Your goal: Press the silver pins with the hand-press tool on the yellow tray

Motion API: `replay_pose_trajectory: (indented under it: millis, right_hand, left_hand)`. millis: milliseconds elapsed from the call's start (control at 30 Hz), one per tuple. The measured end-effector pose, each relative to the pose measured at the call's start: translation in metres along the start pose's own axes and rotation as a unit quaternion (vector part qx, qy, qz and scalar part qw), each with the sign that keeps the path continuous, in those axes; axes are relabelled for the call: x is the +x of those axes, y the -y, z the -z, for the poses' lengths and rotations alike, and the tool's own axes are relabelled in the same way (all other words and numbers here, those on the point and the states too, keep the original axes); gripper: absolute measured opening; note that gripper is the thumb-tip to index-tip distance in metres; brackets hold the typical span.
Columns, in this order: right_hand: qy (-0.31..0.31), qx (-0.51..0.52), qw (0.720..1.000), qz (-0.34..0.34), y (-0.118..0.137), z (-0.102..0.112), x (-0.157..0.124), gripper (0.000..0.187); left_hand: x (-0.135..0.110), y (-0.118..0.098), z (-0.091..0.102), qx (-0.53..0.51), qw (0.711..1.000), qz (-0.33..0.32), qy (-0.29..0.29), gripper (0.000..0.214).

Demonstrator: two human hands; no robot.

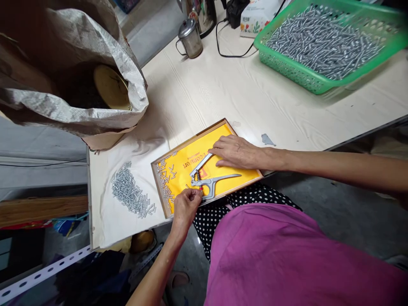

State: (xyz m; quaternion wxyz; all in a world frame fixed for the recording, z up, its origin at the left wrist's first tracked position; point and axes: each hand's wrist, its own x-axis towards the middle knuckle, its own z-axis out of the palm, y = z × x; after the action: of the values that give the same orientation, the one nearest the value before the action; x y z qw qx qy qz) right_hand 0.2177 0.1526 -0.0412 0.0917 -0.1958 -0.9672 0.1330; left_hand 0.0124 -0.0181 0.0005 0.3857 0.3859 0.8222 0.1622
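Grey hand pliers with two long levers and a spring [208, 183] lie spread apart on a yellow sheet [191, 153] in a shallow cardboard tray [191, 140]. My left hand [187, 206] is closed in a pinch at the jaw end of the pliers, near a small red part; what is between the fingertips is too small to make out. My right hand [236, 152] lies palm down over the tray with its fingers stretched out, the fingertips at the end of the upper lever. Small silvery metal pieces [164, 180] are scattered along the tray's left side.
A pile of similar metal pieces [129, 189] lies on white cloth left of the tray. A green basket [296, 72] full of them stands at the back right. A large woven sack [105, 110], a metal mug [191, 40] and a black cable [236, 56] are also on the table.
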Motion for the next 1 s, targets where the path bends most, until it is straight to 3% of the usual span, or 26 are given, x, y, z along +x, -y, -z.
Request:
replay_pose_trajectory:
  millis: [167,333,433,533,633,733,833,900,1000]
  right_hand:
    - [-0.006,-0.016,1.000,0.005,0.014,0.002,-0.014,0.083]
    - [-0.011,-0.046,0.999,-0.019,0.025,-0.005,-0.017,0.093]
    - [-0.009,-0.055,0.998,-0.029,0.031,-0.008,-0.016,0.084]
    - [-0.009,-0.058,0.998,-0.036,0.036,-0.009,-0.016,0.061]
    - [-0.014,-0.060,0.997,-0.037,0.039,-0.007,-0.017,0.047]
    - [-0.019,-0.071,0.997,-0.026,0.044,-0.001,-0.013,0.046]
    - [-0.032,-0.090,0.995,0.008,0.050,0.006,-0.003,0.041]
    - [-0.040,-0.105,0.993,0.021,0.054,0.007,0.004,0.034]
    - [-0.045,-0.140,0.989,0.014,0.054,0.002,0.009,0.032]
  left_hand:
    - [-0.002,-0.001,0.000,0.019,1.000,-0.003,-0.005,0.033]
    - [-0.001,0.000,0.000,0.027,1.000,-0.007,-0.005,0.032]
    - [0.000,0.001,0.000,0.036,0.999,-0.008,-0.008,0.029]
    - [-0.004,0.004,0.000,0.070,0.997,-0.028,-0.005,0.028]
    - [-0.013,0.005,-0.003,0.133,0.979,-0.131,-0.080,0.025]
    - [-0.014,-0.001,-0.010,0.216,0.924,-0.271,-0.160,0.033]
    - [0.001,-0.016,-0.017,0.279,0.879,-0.360,-0.142,0.068]
    - [0.016,-0.025,-0.020,0.285,0.877,-0.370,-0.116,0.075]
    - [0.031,-0.036,-0.021,0.298,0.891,-0.330,-0.096,0.066]
